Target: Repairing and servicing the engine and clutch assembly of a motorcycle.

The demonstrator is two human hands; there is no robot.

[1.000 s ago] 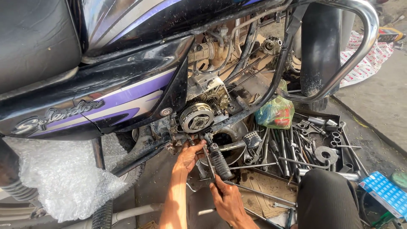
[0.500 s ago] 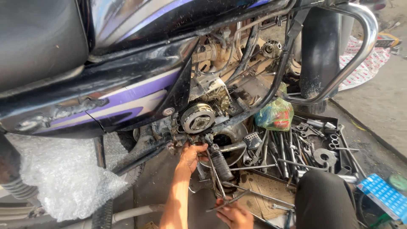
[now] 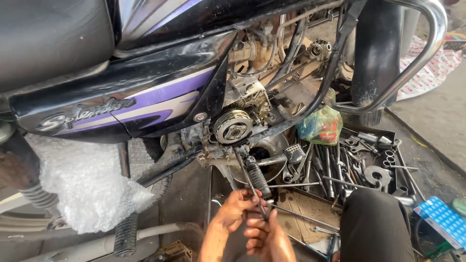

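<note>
Below the motorcycle's open engine, both hands meet at the lower end of a thin metal rod (image 3: pixel 252 184) that slants down from the engine case. Left hand (image 3: pixel 236 209) wraps the rod from the left, fingers (image 3: pixel 250 198) curled round it; right hand (image 3: pixel 268 237) sits just beneath, its fingers pinching the rod's tip — both grips are closed on it. Just beside the rod, to the right, a ribbed black footpeg (image 3: pixel 257 178) juts out. Above, the round clutch (image 3: pixel 233 127) sits bare in the engine, under the purple-and-black side panel (image 3: pixel 121 104). Right of the hands lies a tray (image 3: pixel 399 160) heaped with spanners and rods, a green bag (image 3: pixel 320 126) at its far end. Bubble wrap (image 3: pixel 85 187) covers the part at left — a dark-trousered knee (image 3: pixel 371 225) fills the lower right.
</note>
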